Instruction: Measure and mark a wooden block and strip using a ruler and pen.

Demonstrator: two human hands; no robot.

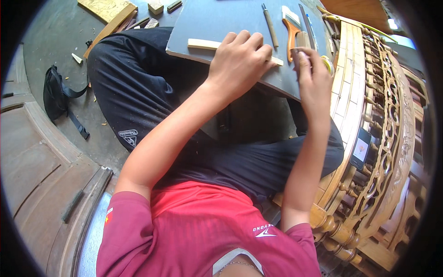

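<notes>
My left hand (241, 60) is closed over a pale, narrow wood strip (201, 44), pressing it flat along the near edge of a grey board (196, 22). The strip sticks out on both sides of the hand. Just right of the strip's end, my right hand (315, 76) is raised with its fingers pinched on a small, flat, dark-brown piece (296, 51). Its kind cannot be made out, as the fingers partly cover it. Beyond that hand lies a paintbrush (291, 34) with an orange handle, beside a thin stick-like tool (270, 27) and a long, narrow, dark blade-like strip (306, 24).
A slatted wooden bench (347, 76) with carved railings (392, 111) curves along the right, and a phone (361, 148) rests there. A roll of tape (328, 64) sits past my right hand. On the floor at left are a black bag (56, 92) and wood offcuts (152, 23).
</notes>
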